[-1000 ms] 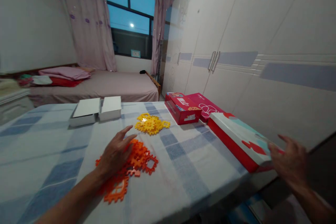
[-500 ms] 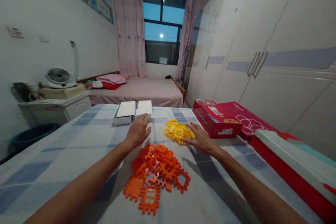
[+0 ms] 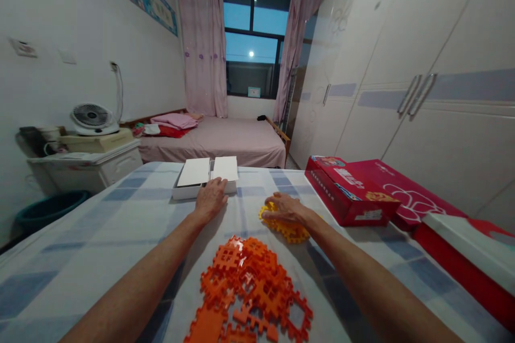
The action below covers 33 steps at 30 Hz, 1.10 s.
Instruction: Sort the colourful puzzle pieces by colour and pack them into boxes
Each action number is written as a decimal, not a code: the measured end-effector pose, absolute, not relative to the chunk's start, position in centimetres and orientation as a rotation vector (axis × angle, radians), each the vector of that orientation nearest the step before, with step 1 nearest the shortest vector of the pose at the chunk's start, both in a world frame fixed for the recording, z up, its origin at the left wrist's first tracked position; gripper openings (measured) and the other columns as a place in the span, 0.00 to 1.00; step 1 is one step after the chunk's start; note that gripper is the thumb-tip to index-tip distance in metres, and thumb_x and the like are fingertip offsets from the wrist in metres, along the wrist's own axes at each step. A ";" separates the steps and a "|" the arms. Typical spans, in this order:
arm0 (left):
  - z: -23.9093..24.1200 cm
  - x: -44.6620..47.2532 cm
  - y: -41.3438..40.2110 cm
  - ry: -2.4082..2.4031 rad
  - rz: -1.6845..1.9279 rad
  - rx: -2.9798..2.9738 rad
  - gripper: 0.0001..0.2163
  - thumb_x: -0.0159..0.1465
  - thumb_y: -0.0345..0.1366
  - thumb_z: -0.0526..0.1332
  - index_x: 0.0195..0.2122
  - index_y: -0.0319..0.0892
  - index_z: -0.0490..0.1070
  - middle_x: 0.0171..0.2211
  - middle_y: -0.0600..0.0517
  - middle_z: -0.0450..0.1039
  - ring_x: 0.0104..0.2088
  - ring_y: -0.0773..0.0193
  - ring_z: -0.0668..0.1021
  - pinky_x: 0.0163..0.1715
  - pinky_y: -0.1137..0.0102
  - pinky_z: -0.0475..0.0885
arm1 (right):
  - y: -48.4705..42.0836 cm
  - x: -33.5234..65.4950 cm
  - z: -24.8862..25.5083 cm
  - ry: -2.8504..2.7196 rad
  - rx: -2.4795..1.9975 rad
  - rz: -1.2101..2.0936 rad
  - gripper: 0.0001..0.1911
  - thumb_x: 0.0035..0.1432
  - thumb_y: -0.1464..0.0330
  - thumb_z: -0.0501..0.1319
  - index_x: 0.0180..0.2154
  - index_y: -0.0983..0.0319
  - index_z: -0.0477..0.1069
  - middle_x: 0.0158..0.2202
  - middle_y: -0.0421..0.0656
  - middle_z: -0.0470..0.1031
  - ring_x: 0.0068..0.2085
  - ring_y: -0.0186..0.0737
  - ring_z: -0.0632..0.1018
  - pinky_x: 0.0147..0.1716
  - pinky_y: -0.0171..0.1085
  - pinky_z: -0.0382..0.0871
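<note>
My left hand (image 3: 211, 199) is open at the near side of a shallow white box (image 3: 187, 192), its fingertips at or against the front wall; whether they press on it I cannot tell. On the right, my right hand (image 3: 285, 207) lies over a small pile of yellow interlocking plastic pieces (image 3: 295, 233). Its fingers and thumb curl round the far left part of that pile and hide some pieces. Closer to me, between my forearms, is a larger heap of orange interlocking plastic pieces (image 3: 257, 273), some with window grids and toothed edges.
Two white panels (image 3: 225, 168) sit on the white box. A red printed box (image 3: 350, 193), a flat magenta box (image 3: 410, 193) and a white-and-red box (image 3: 466, 257) line the right side. Everything rests on a blue-and-white checked cloth (image 3: 112, 236). A bed (image 3: 233, 139) stands beyond.
My right hand has moved left onto the yellow pieces and curled over them. My left hand has come closer to the white box's front. The view has tilted and shifted slightly.
</note>
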<state>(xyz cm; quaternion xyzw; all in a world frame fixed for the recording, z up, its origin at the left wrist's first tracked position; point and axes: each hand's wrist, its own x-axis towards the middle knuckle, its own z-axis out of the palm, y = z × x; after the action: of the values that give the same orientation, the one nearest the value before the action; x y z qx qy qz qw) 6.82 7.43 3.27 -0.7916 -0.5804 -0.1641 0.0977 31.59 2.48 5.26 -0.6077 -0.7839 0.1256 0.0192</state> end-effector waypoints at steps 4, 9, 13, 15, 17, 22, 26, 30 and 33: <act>3.1 6.8 8.0 -1.750 -0.479 -2.363 0.18 0.61 0.33 0.55 0.53 0.42 0.64 0.49 0.44 0.69 0.50 0.53 0.70 0.45 0.63 0.69 | -1.1 32.9 5.4 -2.432 -1.865 0.306 0.30 0.52 0.48 0.56 0.53 0.54 0.67 0.57 0.49 0.63 0.55 0.56 0.65 0.48 0.55 0.60; 3.7 7.4 6.8 -1.735 -0.459 -2.376 0.12 0.63 0.29 0.50 0.44 0.41 0.68 0.43 0.45 0.70 0.45 0.55 0.72 0.37 0.65 0.69 | -5.1 34.4 5.3 -2.394 -1.886 0.238 0.26 0.53 0.52 0.57 0.52 0.56 0.68 0.58 0.49 0.62 0.56 0.54 0.64 0.50 0.52 0.60; 4.5 8.9 4.6 -1.644 -0.421 -2.445 0.10 0.64 0.29 0.49 0.39 0.43 0.69 0.40 0.48 0.70 0.43 0.58 0.72 0.34 0.68 0.68 | -7.2 35.7 4.9 -2.350 -1.891 0.191 0.24 0.55 0.55 0.57 0.52 0.57 0.68 0.57 0.50 0.63 0.56 0.52 0.64 0.52 0.50 0.58; 4.8 10.0 3.3 -1.585 -0.395 -2.505 0.09 0.63 0.29 0.49 0.38 0.43 0.68 0.40 0.49 0.70 0.43 0.59 0.72 0.34 0.68 0.68 | -7.8 36.2 4.6 -2.335 -1.875 0.176 0.22 0.55 0.56 0.57 0.50 0.56 0.69 0.56 0.49 0.64 0.55 0.51 0.65 0.52 0.50 0.58; 4.9 11.4 2.1 -1.544 -0.367 -2.564 0.09 0.63 0.29 0.50 0.38 0.43 0.67 0.40 0.49 0.70 0.43 0.60 0.72 0.34 0.68 0.67 | -8.2 36.5 4.2 -2.316 -1.865 0.157 0.21 0.55 0.55 0.57 0.49 0.55 0.69 0.56 0.48 0.64 0.55 0.50 0.65 0.52 0.49 0.58; 4.7 14.3 -0.6 -1.429 -0.324 -2.683 0.09 0.63 0.30 0.50 0.39 0.44 0.68 0.40 0.50 0.70 0.41 0.61 0.74 0.33 0.69 0.67 | -8.6 36.7 3.7 -2.272 -1.880 0.089 0.21 0.55 0.55 0.57 0.49 0.55 0.70 0.55 0.48 0.65 0.55 0.50 0.66 0.53 0.49 0.57; 5.3 15.1 -1.8 -1.383 -0.363 -2.764 0.09 0.65 0.35 0.50 0.37 0.45 0.69 0.39 0.51 0.71 0.39 0.63 0.75 0.34 0.70 0.67 | -8.6 37.0 3.6 -2.246 -1.912 0.075 0.25 0.53 0.54 0.59 0.51 0.55 0.68 0.58 0.50 0.62 0.56 0.52 0.65 0.54 0.49 0.56; 6.7 16.4 -1.3 -1.480 -0.628 -2.641 0.12 0.65 0.40 0.50 0.42 0.45 0.70 0.45 0.48 0.69 0.45 0.60 0.72 0.43 0.67 0.67 | -8.7 37.2 3.5 -2.257 -1.902 0.091 0.24 0.54 0.53 0.57 0.51 0.56 0.68 0.57 0.49 0.63 0.56 0.53 0.65 0.54 0.50 0.55; 7.3 18.8 0.0 -1.620 -0.688 -2.566 0.20 0.62 0.49 0.52 0.50 0.43 0.67 0.55 0.42 0.63 0.54 0.50 0.66 0.50 0.55 0.64 | -8.7 37.2 3.4 -2.268 -1.884 0.094 0.24 0.54 0.54 0.57 0.51 0.57 0.68 0.56 0.48 0.66 0.55 0.51 0.66 0.54 0.48 0.55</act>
<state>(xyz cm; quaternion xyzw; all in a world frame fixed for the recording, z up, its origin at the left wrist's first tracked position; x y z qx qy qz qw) 18.79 0.02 7.32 -0.8245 -0.5206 -0.2212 0.0150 37.21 -8.69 3.44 -0.6357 -0.7654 0.0316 0.0957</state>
